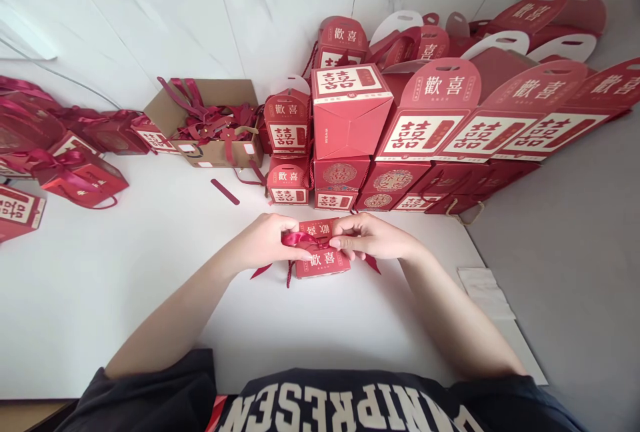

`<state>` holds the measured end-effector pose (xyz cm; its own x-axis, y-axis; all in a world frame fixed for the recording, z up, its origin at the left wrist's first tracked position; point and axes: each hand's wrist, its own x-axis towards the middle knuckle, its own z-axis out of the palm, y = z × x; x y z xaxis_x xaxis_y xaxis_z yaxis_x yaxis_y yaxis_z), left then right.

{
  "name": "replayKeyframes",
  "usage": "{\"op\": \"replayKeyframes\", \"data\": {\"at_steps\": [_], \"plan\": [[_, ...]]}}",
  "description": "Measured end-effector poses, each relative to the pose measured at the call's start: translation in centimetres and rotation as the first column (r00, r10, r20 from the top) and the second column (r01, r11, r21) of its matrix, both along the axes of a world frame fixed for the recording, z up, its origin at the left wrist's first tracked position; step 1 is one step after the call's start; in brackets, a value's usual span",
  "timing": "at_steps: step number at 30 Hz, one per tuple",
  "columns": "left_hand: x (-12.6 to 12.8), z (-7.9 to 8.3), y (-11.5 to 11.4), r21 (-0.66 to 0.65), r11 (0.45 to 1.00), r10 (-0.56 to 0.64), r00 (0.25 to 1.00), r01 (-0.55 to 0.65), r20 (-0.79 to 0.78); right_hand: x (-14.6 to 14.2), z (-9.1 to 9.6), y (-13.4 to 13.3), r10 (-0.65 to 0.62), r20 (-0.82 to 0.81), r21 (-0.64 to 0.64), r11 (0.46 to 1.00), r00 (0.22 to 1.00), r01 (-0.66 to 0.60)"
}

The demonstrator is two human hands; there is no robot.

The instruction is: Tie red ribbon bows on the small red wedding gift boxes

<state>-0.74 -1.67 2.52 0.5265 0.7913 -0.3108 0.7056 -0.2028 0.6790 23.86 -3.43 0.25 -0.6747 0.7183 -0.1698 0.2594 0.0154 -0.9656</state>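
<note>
Left hand [267, 240]: pinched the red ribbon [300, 240] atop the small gift box [323, 260].
Right hand [367, 235]: gripped the ribbon's other side.
Box: rested on the white desk [150, 272], centre front.
Progress: bow seemingly half tied; tails lay loose.
Beyond: finished boxes [350, 119] stacked against the wall; a carton of ribbons [215, 125] to the left.
</note>
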Motion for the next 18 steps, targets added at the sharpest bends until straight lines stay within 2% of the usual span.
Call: {"op": "replayKeyframes", "data": {"at_steps": [3, 5, 10, 12, 13, 15, 16, 17, 18], "plan": [[0.2, -0.2, 0.2, -0.029, 1.0, -0.001, 1.0, 0.001, 0.015, 0.2, -0.3, 0.2, -0.021, -0.064, -0.081, 0.997, 0.998, 0.016], [0.1, -0.3, 0.5, -0.046, 0.999, -0.011, 0.999, 0.013, 0.033, 0.7, -0.4, 0.5, -0.045, -0.046, -0.063, 0.997, 0.998, 0.042], [-1.0, 0.2, 1.4, -0.172, 0.977, -0.115, 0.992, 0.122, 0.05, 2.0, -0.2, 0.9, -0.101, 0.16, 0.121, 0.989, 0.982, 0.082], [-1.5, 0.8, 1.4, -0.18, 0.972, -0.155, 0.988, 0.153, 0.003, 2.2, 0.4, 0.6, -0.177, 0.23, 0.259, 0.959, 0.957, 0.115], [-1.6, 1.3, 1.3, -0.131, 0.981, -0.149, 0.989, 0.145, -0.019, 2.1, 1.0, 0.2, -0.255, 0.238, 0.36, 0.919, 0.937, 0.159], [-1.6, 2.5, 0.7, 0.078, 0.995, -0.06, 0.998, 0.061, -0.008, 1.7, 2.4, -0.7, -0.427, 0.15, 0.544, 0.789, 0.892, 0.286], [-1.3, 3.3, 0.2, 0.21, 0.978, 0.004, 0.999, -0.014, 0.045, 1.4, 3.3, -1.2, -0.436, 0.069, 0.553, 0.765, 0.897, 0.329], [-1.0, 4.1, -0.4, 0.32, 0.942, 0.062, 0.99, -0.101, 0.127, 0.9, 4.1, -1.6, -0.399, -0.04, 0.504, 0.784, 0.916, 0.363], [-0.4, 4.9, -1.1, 0.397, 0.9, 0.09, 0.969, -0.178, 0.229, 0.4, 4.8, -2.1, -0.317, -0.169, 0.405, 0.841, 0.933, 0.359]]}}
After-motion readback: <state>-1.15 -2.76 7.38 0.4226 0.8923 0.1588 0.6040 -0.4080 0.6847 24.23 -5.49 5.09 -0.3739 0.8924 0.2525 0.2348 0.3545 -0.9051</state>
